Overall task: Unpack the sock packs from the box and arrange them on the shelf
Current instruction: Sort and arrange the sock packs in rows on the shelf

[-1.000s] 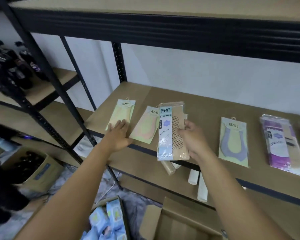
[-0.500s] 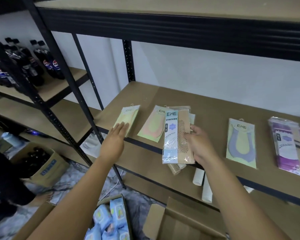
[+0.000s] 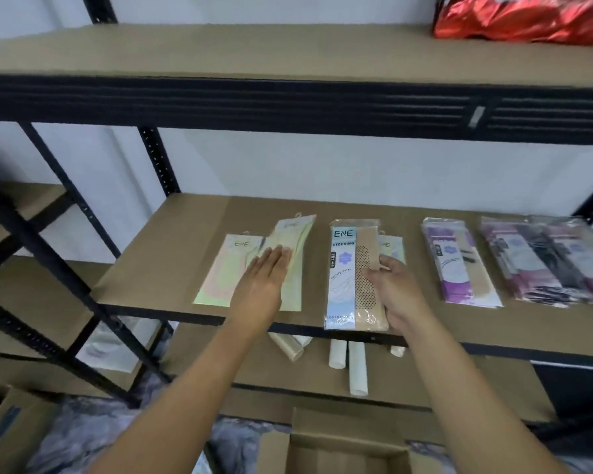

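Observation:
My right hand (image 3: 394,292) grips a blue-and-beige ENE stocking pack (image 3: 351,271) upright over the front of the brown shelf (image 3: 172,254). My left hand (image 3: 266,278) lies flat, fingers together, on a pale yellow sock pack (image 3: 297,234) that overlaps a pink-and-yellow pack (image 3: 225,268). Another yellow pack (image 3: 392,246) peeks out behind the held one. A purple stocking pack (image 3: 454,265) and a stack of purple and dark packs (image 3: 548,261) lie to the right. The open cardboard box (image 3: 343,449) sits below, at the bottom edge of the frame.
White and beige rolls (image 3: 356,367) lie on the lower shelf. A red foil bag (image 3: 524,18) sits on the upper shelf. Black steel uprights (image 3: 59,268) stand at left, with another carton (image 3: 4,429) on the floor at lower left.
The view swung right and up. My left hand slid the yellow pack right, onto the pink-and-yellow one. My right hand still holds the stocking pack, now in front of the purple-and-yellow pack.

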### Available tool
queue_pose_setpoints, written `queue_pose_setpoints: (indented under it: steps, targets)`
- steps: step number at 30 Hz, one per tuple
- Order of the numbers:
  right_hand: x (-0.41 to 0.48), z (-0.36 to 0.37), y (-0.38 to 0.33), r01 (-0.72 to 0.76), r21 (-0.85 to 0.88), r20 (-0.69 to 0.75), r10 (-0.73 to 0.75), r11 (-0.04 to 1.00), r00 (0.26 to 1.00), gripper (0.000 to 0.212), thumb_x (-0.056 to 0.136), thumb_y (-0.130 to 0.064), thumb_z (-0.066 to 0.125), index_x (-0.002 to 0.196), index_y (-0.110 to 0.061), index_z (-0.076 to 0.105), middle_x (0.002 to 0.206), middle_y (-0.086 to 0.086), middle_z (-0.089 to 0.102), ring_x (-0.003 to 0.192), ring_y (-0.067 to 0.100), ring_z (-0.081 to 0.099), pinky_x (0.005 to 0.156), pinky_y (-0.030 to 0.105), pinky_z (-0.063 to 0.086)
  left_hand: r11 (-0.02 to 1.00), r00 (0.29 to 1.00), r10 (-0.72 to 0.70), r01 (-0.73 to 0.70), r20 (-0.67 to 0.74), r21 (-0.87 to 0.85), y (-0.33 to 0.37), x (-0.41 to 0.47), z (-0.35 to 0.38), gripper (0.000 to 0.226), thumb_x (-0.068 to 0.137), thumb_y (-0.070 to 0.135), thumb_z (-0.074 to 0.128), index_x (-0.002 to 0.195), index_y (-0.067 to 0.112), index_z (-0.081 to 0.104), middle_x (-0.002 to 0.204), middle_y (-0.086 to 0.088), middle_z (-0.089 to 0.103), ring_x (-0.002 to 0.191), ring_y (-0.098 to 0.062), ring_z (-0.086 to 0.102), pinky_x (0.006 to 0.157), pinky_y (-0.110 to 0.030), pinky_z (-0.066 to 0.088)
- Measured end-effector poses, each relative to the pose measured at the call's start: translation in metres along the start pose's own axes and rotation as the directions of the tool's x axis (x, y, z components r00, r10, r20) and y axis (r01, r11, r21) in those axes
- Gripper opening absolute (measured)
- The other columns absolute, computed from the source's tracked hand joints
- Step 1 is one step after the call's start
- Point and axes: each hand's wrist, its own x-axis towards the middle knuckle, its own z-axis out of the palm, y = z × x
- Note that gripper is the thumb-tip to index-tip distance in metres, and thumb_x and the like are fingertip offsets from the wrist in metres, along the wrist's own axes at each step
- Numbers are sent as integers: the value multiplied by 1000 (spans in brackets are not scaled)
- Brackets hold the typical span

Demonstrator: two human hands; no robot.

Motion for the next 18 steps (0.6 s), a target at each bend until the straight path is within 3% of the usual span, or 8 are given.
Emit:
queue_pose_setpoints:
  steps: [4, 9, 13, 15, 18]
  targets:
    - [-4, -45, -5, 1, 32, -86, 2, 999, 996, 22, 98, 4, 58, 107, -14, 66, 98, 10, 79, 87, 27, 78, 66, 36, 61, 998, 985, 50, -55, 168, 20, 52, 26, 11, 74, 90, -13, 38, 159, 5, 21, 164, -15, 25, 152, -33, 26, 124, -45, 23]
    - [-10, -85, -2, 17, 29, -138, -13, 999, 990, 24, 99, 5, 54, 116, -3, 69, 105, 14, 78, 94, 32, 77, 76, 43, 62, 988, 961, -4, -40, 277, 151, 101, 34, 32, 67, 93, -5, 50, 155, -5, 23, 157, -28, 34, 143, -43, 38, 116, -51, 35]
    - [-10, -99, 3, 17, 22, -140, -14, 1000, 990, 26, 100, 4, 53, 119, -3, 69, 109, 15, 77, 97, 34, 76, 84, 50, 61, 976, 926, 3, -84, 378, 199, 110, 34, 43, 75, 87, -2, 59, 154, -2, 26, 156, -23, 37, 138, -40, 41, 110, -48, 38]
    - [-10, -102, 4, 12, 21, -129, -9, 1000, 992, 26, 100, 3, 53, 119, -3, 69, 110, 14, 77, 99, 33, 76, 85, 49, 60, 975, 886, 27, -126, 463, 184, 110, 33, 47, 79, 83, 4, 62, 154, 2, 27, 154, -17, 37, 137, -36, 40, 110, -45, 37]
    - [-12, -100, 4, 2, 24, -118, 0, 1000, 993, 24, 100, 3, 53, 118, -3, 69, 109, 14, 78, 98, 32, 76, 81, 46, 61, 996, 840, 8, -56, 542, 71, 107, 34, 46, 78, 86, 26, 57, 156, 9, 27, 159, -11, 32, 143, -31, 31, 116, -44, 30]
